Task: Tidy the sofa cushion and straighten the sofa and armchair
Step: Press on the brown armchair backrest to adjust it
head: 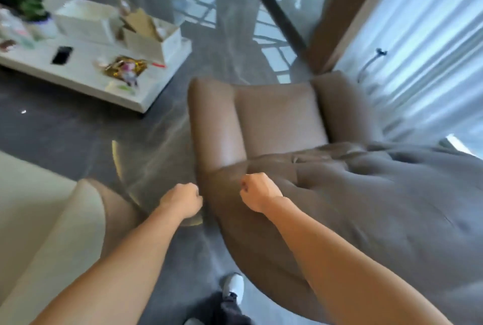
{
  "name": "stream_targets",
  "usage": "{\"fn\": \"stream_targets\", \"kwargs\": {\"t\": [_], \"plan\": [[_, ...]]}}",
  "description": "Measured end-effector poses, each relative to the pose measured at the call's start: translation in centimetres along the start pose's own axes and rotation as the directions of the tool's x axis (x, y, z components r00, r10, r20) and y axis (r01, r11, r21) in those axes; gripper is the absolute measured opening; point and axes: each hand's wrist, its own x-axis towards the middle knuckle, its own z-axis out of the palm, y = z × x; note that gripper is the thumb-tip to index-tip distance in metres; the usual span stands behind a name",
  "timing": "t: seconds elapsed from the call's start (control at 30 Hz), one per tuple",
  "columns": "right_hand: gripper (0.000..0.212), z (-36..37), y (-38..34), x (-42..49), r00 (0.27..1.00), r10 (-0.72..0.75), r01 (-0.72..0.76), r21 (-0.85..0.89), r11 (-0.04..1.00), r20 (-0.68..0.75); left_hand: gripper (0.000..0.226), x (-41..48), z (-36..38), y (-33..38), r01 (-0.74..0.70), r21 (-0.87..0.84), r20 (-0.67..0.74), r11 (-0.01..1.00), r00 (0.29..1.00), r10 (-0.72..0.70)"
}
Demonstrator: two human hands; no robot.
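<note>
Both hands clenched on brown armchair

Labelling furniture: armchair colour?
Brown, leather-look armchair, seen best in the head view, the only one.

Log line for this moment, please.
stage: straightening armchair | left hand: gripping backrest edge | right hand: gripping backrest top | blurred

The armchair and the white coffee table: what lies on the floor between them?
In the head view, only bare grey polished floor lies between the brown armchair and the white coffee table; nothing stands there.
</note>
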Motion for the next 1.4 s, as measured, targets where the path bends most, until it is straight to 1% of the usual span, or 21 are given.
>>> {"fn": "stream_targets", "kwargs": {"t": [0.07,0.13,0.2,0.27,0.3,0.4,0.5,0.57,0.73,0.83,1.0,1.1,1.27,1.4], "plan": [[0.033,-1.0,2.6,-1.4,0.997,0.006,-0.009,-0.032,0.999,-0.077,0.022,0.2,0.6,4.6,-0.097,-0.013,0.034,0.995,0.995,0.097],[0.039,-2.1,4.7,-2.6,0.996,0.020,-0.028,-0.091,0.995,-0.087,0.021,0.0,1.3,8.5,-0.158,-0.035,0.052,0.987,0.986,0.160],[0.039,-3.7,6.8,-3.4,0.997,0.065,-0.071,-0.150,0.986,-0.044,0.028,-0.3,2.0,11.5,-0.173,-0.043,0.062,0.984,0.983,0.175],[0.037,-4.8,8.8,-4.2,0.994,0.111,-0.113,-0.167,0.979,-0.025,0.035,-0.3,2.3,13.7,-0.157,-0.031,0.069,0.987,0.985,0.158],[0.040,-5.1,9.4,-4.6,0.994,0.110,-0.111,-0.172,0.979,-0.020,0.038,-0.2,2.4,14.4,-0.143,-0.035,0.069,0.989,0.987,0.145],[0.062,-3.9,9.7,-6.0,0.999,0.047,-0.050,-0.247,0.968,-0.018,0.050,0.3,3.0,15.6,-0.130,-0.040,0.106,0.991,0.985,0.134],[0.077,-2.3,10.0,-7.1,0.997,-0.013,-0.010,-0.287,0.958,-0.079,0.059,0.8,4.4,16.1,-0.104,-0.021,0.192,0.994,0.976,0.106],[0.079,-2.1,10.7,-7.5,0.994,-0.033,0.002,-0.297,0.955,-0.101,0.061,0.7,5.2,16.4,-0.084,-0.015,0.230,0.996,0.969,0.086],[0.078,-0.6,12.5,-9.1,0.992,-0.045,0.005,-0.323,0.946,-0.116,0.065,-0.3,6.8,17.5,-0.092,0.047,0.292,0.995,0.954,0.075],[0.080,-0.1,14.1,-10.1,0.997,-0.037,0.009,-0.347,0.938,-0.074,0.063,-0.8,8.3,18.0,-0.143,0.070,0.340,0.987,0.934,0.111],[0.079,-0.2,16.7,-11.9,0.999,-0.031,0.017,-0.371,0.928,-0.032,0.072,-2.5,10.5,19.8,-0.067,0.027,0.319,0.997,0.946,0.055],[0.080,-0.5,18.6,-12.6,0.999,-0.052,0.042,-0.384,0.922,-0.015,0.073,-3.5,11.7,21.3,-0.029,0.012,0.293,0.999,0.956,0.024],[0.080,-1.7,22.1,-12.7,0.992,-0.128,0.114,-0.399,0.910,-0.010,0.072,-4.6,13.0,24.3,0.000,-0.004,0.228,1.000,0.974,0.001],[0.080,-2.9,25.0,-12.5,0.979,-0.206,0.193,-0.406,0.893,0.012,0.072,-5.4,13.8,27.1,0.091,-0.072,0.193,0.993,0.978,-0.075]]}}
